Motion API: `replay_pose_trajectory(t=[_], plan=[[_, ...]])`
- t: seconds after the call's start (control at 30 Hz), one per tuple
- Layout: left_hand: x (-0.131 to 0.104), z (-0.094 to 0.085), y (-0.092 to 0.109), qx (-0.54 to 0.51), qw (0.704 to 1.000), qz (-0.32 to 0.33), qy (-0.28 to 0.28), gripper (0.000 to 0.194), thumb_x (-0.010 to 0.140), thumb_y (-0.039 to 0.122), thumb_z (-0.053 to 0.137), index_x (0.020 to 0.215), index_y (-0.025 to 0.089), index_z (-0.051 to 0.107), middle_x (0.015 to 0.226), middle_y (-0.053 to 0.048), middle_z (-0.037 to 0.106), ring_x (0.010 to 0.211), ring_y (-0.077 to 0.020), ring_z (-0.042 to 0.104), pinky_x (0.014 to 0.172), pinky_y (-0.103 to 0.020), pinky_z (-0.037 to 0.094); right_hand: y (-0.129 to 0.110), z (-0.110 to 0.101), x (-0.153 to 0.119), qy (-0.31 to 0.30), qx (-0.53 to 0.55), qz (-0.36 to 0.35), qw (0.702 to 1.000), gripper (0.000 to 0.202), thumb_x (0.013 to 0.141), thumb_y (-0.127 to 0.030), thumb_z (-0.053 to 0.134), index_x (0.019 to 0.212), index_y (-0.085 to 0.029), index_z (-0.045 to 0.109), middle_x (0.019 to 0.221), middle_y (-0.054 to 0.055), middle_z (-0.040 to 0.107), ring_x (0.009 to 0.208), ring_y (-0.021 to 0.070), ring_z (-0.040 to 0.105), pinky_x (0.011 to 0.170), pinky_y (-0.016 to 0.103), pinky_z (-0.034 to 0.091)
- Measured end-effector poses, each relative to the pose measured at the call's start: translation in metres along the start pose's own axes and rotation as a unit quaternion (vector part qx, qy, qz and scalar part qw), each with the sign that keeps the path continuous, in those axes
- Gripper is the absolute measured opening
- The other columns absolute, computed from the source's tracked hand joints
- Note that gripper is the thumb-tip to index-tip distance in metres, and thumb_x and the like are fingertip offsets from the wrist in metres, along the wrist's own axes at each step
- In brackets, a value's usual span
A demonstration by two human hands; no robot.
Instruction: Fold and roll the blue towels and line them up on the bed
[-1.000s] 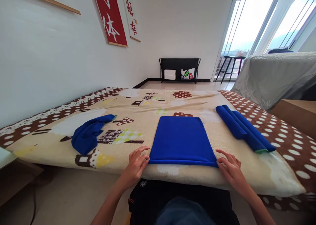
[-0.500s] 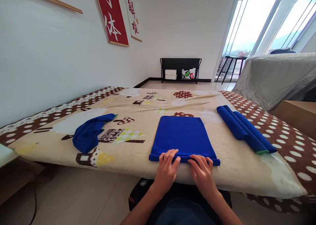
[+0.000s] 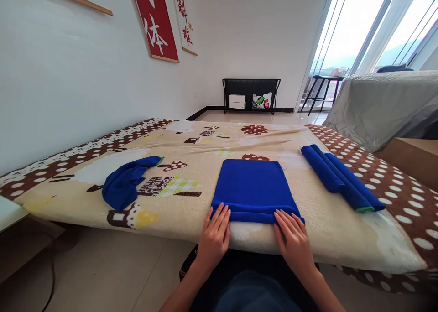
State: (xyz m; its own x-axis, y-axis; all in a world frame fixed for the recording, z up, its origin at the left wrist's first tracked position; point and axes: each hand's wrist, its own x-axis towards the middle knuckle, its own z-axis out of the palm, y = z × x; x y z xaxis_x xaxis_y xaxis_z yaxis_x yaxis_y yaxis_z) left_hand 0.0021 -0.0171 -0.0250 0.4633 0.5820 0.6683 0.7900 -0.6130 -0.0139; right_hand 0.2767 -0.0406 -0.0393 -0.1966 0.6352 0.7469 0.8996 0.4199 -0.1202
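Observation:
A blue cloth lies flat on the patterned blanket, its near edge rolled into a narrow strip. On the left end of that roll rests my left hand, fingers stretched out. My right hand lies the same way on the right end, palm down with fingers extended. A crumpled blue cloth is to the left. Over on the right, two rolled blue cloths lie side by side, one showing a green edge.
Brown polka-dot fabric borders the blanket. Beyond stand a black rack, a stool and covered furniture. A cardboard box is at the right. A black bag is partly visible below the bed edge.
My hands have moved apart, from near the middle of the roll to its two ends, and the fingers have straightened. The rolled edge looks wider and flatter.

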Motion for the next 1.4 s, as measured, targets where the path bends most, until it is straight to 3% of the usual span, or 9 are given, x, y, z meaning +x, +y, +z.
replay_pose_trajectory(t=[0.1,0.2,0.3,0.43,0.6,0.87,1.0,1.1,1.4], plan=[[0.020,0.012,0.034,-0.039,0.997,0.055,-0.028,0.054,0.092,0.003,0.037,0.145,0.013,0.044,0.144,-0.009,0.054,0.140,-0.0220,0.042,0.115,-0.046,0.040,-0.028,0.011,0.016,-0.050,0.041,-0.042,0.997,0.042,0.094,-0.017,0.048,0.135,-0.017,0.055,0.138,0.007,0.058,0.131,0.0200,0.052,0.110,0.040,0.041],[0.033,0.019,0.048,-0.058,0.996,0.040,-0.051,0.048,0.096,0.010,0.039,0.143,0.012,0.047,0.143,-0.010,0.055,0.138,-0.0214,0.046,0.113,-0.044,0.042,-0.033,0.014,0.024,-0.075,0.034,-0.033,0.996,0.041,0.097,-0.020,0.045,0.137,-0.018,0.054,0.140,0.006,0.056,0.132,0.0196,0.051,0.110,0.040,0.040],[0.031,0.014,0.033,-0.046,0.996,0.000,-0.073,0.045,0.098,0.018,0.042,0.142,0.014,0.048,0.144,-0.009,0.054,0.137,-0.0220,0.047,0.114,-0.045,0.040,-0.011,0.009,0.018,-0.075,-0.013,-0.003,0.997,0.042,0.099,-0.030,0.046,0.139,-0.020,0.052,0.139,0.005,0.057,0.130,0.0209,0.052,0.111,0.041,0.037],[0.010,0.001,-0.009,-0.012,0.997,-0.045,-0.064,0.046,0.099,0.022,0.043,0.145,0.019,0.045,0.145,-0.008,0.054,0.137,-0.0234,0.047,0.116,-0.046,0.033,0.027,-0.003,-0.001,-0.058,-0.075,0.034,0.995,0.046,0.099,-0.040,0.045,0.141,-0.020,0.051,0.139,0.006,0.057,0.129,0.0228,0.053,0.112,0.043,0.032],[-0.012,-0.012,-0.042,0.014,0.996,-0.041,-0.078,0.051,0.100,0.019,0.041,0.151,0.024,0.036,0.145,-0.009,0.053,0.137,-0.0233,0.046,0.118,-0.049,0.018,0.047,-0.010,-0.014,-0.064,-0.104,0.028,0.992,0.049,0.100,-0.043,0.043,0.143,-0.021,0.048,0.141,0.006,0.055,0.131,0.0220,0.051,0.112,0.042,0.030],[-0.013,-0.025,-0.049,-0.010,0.993,-0.050,-0.109,0.055,0.098,0.015,0.038,0.152,0.023,0.030,0.146,-0.014,0.052,0.136,-0.0214,0.048,0.112,-0.045,0.026,0.057,-0.017,-0.017,-0.087,-0.053,0.022,0.995,0.049,0.099,-0.040,0.041,0.143,-0.018,0.042,0.144,0.009,0.052,0.136,0.0209,0.047,0.111,0.041,0.033],[-0.011,-0.029,-0.057,-0.024,0.991,-0.052,-0.117,0.049,0.097,0.016,0.039,0.145,0.024,0.040,0.143,-0.013,0.055,0.136,-0.0227,0.047,0.111,-0.047,0.028,0.070,-0.027,-0.023,-0.107,-0.023,0.026,0.994,0.035,0.099,-0.038,0.043,0.129,-0.022,0.053,0.147,0.006,0.050,0.136,0.0208,0.046,0.109,0.041,0.035],[-0.009,-0.031,-0.061,-0.033,0.991,-0.067,-0.112,0.041,0.096,0.018,0.042,0.136,0.024,0.049,0.143,-0.011,0.055,0.137,-0.0242,0.045,0.109,-0.045,0.032,0.078,-0.031,-0.027,-0.106,-0.024,0.034,0.993,0.035,0.098,-0.040,0.046,0.129,-0.026,0.055,0.146,0.004,0.050,0.135,0.0224,0.046,0.107,0.042,0.035],[0.004,-0.027,-0.065,-0.055,0.987,-0.132,-0.067,0.018,0.098,0.024,0.047,0.108,0.025,0.062,0.136,-0.009,0.055,0.129,-0.0276,0.047,0.102,-0.047,0.039,0.083,-0.021,-0.019,-0.053,-0.021,0.088,0.995,0.027,0.097,-0.043,0.047,0.109,-0.026,0.065,0.139,0.004,0.056,0.118,0.0232,0.056,0.093,0.040,0.042]])
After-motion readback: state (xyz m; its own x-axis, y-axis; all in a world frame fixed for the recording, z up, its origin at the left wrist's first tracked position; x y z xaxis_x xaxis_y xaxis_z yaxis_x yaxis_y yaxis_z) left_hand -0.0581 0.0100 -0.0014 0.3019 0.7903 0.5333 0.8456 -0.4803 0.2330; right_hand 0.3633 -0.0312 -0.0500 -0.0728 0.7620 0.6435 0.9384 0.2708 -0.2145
